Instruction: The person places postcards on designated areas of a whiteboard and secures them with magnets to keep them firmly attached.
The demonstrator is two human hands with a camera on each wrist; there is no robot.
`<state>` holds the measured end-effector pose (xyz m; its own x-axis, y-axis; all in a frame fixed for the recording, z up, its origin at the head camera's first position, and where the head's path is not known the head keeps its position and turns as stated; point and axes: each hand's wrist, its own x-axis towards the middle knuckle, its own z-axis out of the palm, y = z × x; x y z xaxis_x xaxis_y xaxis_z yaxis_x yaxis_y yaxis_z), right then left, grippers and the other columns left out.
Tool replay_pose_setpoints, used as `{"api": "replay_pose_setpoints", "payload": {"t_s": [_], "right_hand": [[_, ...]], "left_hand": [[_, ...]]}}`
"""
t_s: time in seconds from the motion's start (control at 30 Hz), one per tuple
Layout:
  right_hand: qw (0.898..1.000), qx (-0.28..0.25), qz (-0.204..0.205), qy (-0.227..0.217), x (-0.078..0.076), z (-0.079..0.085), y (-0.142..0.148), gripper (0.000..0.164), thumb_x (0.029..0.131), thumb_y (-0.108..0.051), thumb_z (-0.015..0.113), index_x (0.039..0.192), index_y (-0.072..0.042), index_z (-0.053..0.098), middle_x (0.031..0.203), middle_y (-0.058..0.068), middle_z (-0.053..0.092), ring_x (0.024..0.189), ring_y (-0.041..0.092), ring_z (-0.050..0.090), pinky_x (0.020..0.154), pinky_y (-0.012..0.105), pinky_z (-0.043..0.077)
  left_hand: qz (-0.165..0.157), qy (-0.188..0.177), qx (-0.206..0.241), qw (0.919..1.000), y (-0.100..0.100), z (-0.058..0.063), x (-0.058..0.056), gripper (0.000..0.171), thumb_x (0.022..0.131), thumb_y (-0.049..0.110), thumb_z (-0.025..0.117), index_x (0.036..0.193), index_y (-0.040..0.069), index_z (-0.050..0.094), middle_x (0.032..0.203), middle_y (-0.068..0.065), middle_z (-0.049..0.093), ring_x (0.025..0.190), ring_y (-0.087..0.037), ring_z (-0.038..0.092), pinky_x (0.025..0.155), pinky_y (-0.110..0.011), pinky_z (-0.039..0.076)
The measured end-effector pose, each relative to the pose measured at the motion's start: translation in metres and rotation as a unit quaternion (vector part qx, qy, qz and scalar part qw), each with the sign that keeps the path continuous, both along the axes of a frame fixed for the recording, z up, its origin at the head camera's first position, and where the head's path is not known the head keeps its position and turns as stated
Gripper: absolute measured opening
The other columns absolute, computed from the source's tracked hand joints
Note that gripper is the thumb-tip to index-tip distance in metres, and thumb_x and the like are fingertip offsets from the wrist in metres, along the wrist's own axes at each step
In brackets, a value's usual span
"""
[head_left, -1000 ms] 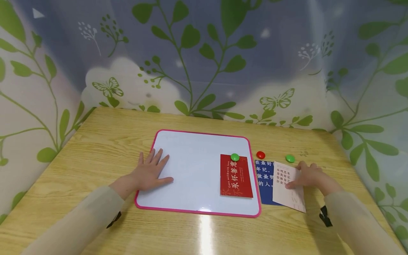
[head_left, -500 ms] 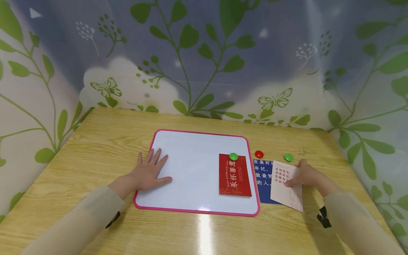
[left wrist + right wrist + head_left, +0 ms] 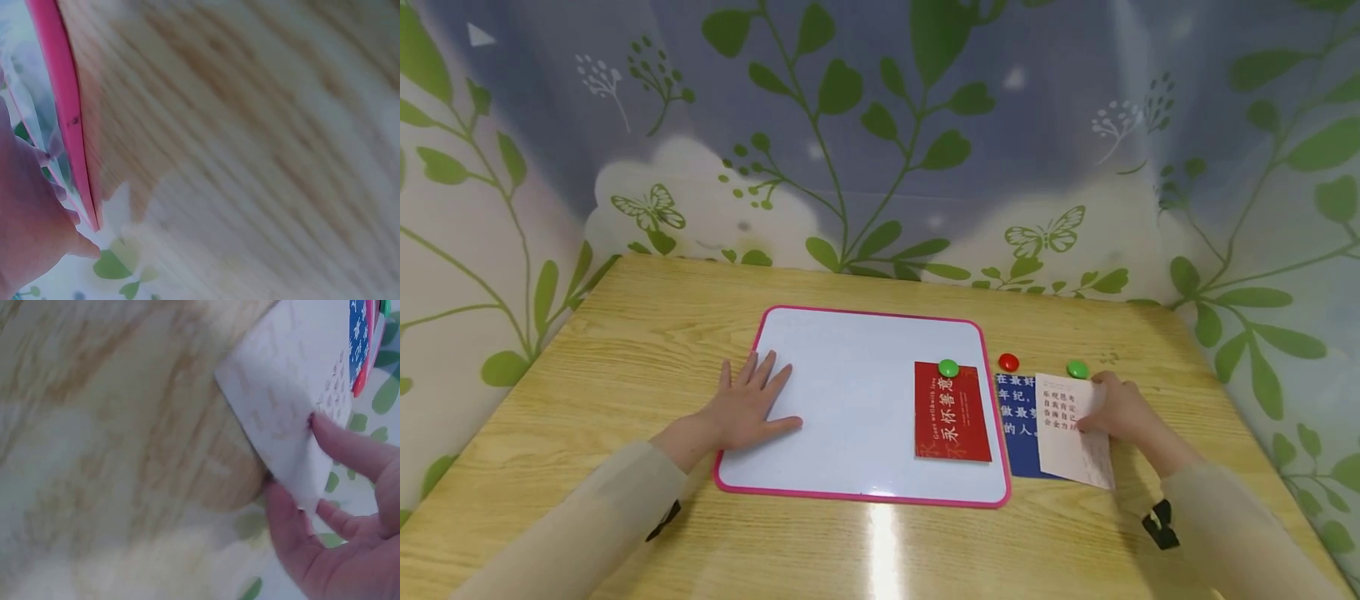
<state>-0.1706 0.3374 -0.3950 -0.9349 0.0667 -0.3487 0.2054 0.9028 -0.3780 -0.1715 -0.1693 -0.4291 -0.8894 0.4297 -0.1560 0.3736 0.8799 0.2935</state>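
My left hand (image 3: 745, 412) rests flat with spread fingers on the left side of a pink-rimmed whiteboard (image 3: 850, 400). A red card (image 3: 953, 425) with writing lies on the board's right part, a green round magnet (image 3: 949, 367) on its upper edge. To the right of the board, my right hand (image 3: 1123, 411) pinches the right edge of a pale pink card (image 3: 1071, 450). In the right wrist view the thumb (image 3: 350, 444) lies on the card's face and other fingers are at its edge. The pale card partly covers a blue card (image 3: 1021, 454).
A red round magnet (image 3: 1009, 362) and another green round magnet (image 3: 1077, 368) lie on the wooden table (image 3: 775, 550) above the blue and pale cards. Behind the table hangs a leaf-patterned cloth (image 3: 880, 167).
The pale pink card has shifted slightly and turned a little straighter in my right hand, its top edge nearly level. The left hand stays in place on the whiteboard.
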Motion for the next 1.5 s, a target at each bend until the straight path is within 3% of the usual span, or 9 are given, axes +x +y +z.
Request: {"api": "replay_pose_setpoints", "payload": {"t_s": [0.1, 0.2, 0.4, 0.7, 1.03, 1.5], "right_hand": [[0.999, -0.053, -0.001, 0.006, -0.001, -0.004, 0.009, 0.065, 0.081, -0.002, 0.067, 0.131, 0.016, 0.030, 0.119, 0.043, 0.040, 0.091, 0.036, 0.054, 0.074, 0.040, 0.051], [0.994, -0.105, -0.007, -0.003, -0.002, -0.007, 0.017, 0.061, 0.084, 0.003, 0.062, 0.134, 0.016, 0.030, 0.123, 0.042, 0.040, 0.087, 0.027, 0.058, 0.065, 0.030, 0.052], [0.992, -0.125, -0.004, -0.028, -0.004, -0.009, 0.024, 0.069, 0.084, 0.005, 0.060, 0.139, 0.017, 0.020, 0.125, 0.042, 0.038, 0.089, 0.024, 0.056, 0.066, 0.027, 0.052], [0.989, -0.147, 0.002, -0.032, -0.004, -0.005, 0.029, 0.065, 0.084, 0.007, 0.058, 0.138, 0.016, 0.023, 0.108, 0.032, 0.044, 0.080, 0.019, 0.054, 0.064, 0.028, 0.052], [0.957, -0.285, -0.002, -0.047, -0.001, -0.006, 0.044, 0.065, 0.090, -0.001, 0.054, 0.142, 0.011, 0.016, 0.100, 0.005, 0.051, 0.077, 0.005, 0.055, 0.067, 0.025, 0.051], [0.938, -0.342, -0.014, -0.051, -0.001, 0.003, 0.039, 0.070, 0.092, -0.007, 0.056, 0.145, 0.006, 0.012, 0.097, -0.009, 0.053, 0.082, 0.003, 0.058, 0.070, 0.024, 0.052]], "left_hand": [[0.005, -0.003, 0.003, 1.0000, -0.002, 0.000, 0.001, 0.083, 0.089, 0.055, 0.051, 0.148, 0.003, 0.022, 0.155, -0.025, 0.009, 0.141, -0.048, 0.002, 0.105, -0.071, -0.003], [0.010, -0.006, 0.006, 0.9999, -0.003, 0.000, 0.001, 0.084, 0.089, 0.055, 0.051, 0.148, 0.002, 0.022, 0.155, -0.026, 0.010, 0.141, -0.048, 0.002, 0.105, -0.071, -0.002], [0.011, -0.004, 0.008, 0.9999, -0.004, 0.000, 0.001, 0.084, 0.089, 0.055, 0.051, 0.148, 0.002, 0.022, 0.154, -0.026, 0.010, 0.141, -0.048, 0.002, 0.105, -0.071, -0.002], [0.010, -0.005, 0.007, 0.9999, -0.006, -0.006, -0.001, 0.085, 0.088, 0.056, 0.051, 0.148, 0.004, 0.021, 0.155, -0.025, 0.008, 0.141, -0.048, 0.001, 0.105, -0.070, -0.003], [0.010, -0.005, 0.009, 0.9999, -0.007, -0.006, 0.000, 0.085, 0.088, 0.056, 0.051, 0.148, 0.004, 0.021, 0.155, -0.025, 0.009, 0.141, -0.048, 0.001, 0.105, -0.070, -0.003], [0.005, -0.003, 0.014, 0.9999, -0.007, -0.003, 0.001, 0.087, 0.088, 0.059, 0.050, 0.148, 0.003, 0.022, 0.155, -0.026, 0.010, 0.141, -0.049, 0.003, 0.105, -0.071, -0.002]]}}
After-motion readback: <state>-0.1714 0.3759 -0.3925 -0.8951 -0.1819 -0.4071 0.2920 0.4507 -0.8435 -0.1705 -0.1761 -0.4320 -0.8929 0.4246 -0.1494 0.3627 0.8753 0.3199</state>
